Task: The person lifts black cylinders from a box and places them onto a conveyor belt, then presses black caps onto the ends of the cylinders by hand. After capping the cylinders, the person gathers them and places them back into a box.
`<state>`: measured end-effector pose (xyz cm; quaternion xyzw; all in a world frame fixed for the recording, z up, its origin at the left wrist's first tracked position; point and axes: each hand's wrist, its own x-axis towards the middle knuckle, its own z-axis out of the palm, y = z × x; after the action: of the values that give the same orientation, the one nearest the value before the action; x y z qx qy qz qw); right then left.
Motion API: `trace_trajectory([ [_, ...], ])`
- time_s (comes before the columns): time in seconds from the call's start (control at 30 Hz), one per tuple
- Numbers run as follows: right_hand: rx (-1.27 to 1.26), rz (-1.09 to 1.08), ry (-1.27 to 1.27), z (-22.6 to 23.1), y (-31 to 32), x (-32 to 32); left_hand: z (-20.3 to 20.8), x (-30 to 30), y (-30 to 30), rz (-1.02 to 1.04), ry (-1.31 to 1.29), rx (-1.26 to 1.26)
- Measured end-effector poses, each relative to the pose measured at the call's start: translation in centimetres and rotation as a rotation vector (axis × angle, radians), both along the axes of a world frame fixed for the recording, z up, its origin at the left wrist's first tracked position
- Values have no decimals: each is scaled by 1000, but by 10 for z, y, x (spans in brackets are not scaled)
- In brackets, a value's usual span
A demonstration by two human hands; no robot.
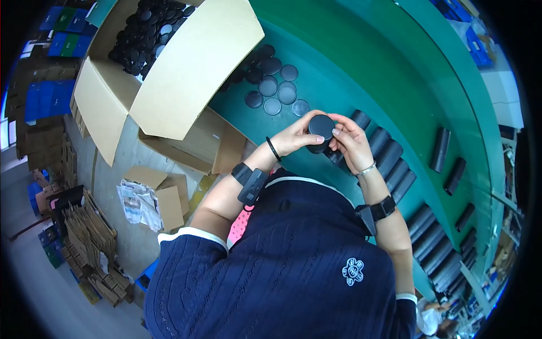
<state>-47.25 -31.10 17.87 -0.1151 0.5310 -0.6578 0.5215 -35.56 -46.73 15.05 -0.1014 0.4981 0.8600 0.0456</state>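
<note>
Both my hands meet over the green table, closed around a round black lid (320, 126). My left hand (296, 135) grips it from the left with the thumb across its lower edge. From the right, the fingertips of my right hand (353, 142) pinch its rim. Another dark rounded piece shows just under the lid; whether it is separate, I cannot tell. Loose black lids (272, 106) lie flat on the table beyond my left hand. Beside my right wrist are ribbed black cylinders (388, 158), which look like stacks of such lids.
An open cardboard box (195, 68) full of black lids stands at the far left, its flap leaning over the table (339, 62). More black cylinders (432, 237) lie along the right. A smaller carton (169, 206) and flattened cardboard (90, 237) are on the left floor.
</note>
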Motion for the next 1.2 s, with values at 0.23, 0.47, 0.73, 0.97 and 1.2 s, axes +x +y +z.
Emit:
trace_trajectory([
  [0.23, 52, 12, 28, 3, 1, 0, 3, -2, 9, -20, 111, -200],
  [0.47, 99, -5, 82, 4, -5, 1, 9, -8, 9, 91, 14, -126],
  [0.73, -34, 65, 480, -5, 15, -11, 33, -60, -16, 171, 117, 492],
  [0.97, 438, -511, 597, -7, 79, -136, -53, -118, 43, 65, -209, -934],
  [1.2, 964, -555, 939, -92, 171, -232, -44, -107, 47, -228, -58, -766],
])
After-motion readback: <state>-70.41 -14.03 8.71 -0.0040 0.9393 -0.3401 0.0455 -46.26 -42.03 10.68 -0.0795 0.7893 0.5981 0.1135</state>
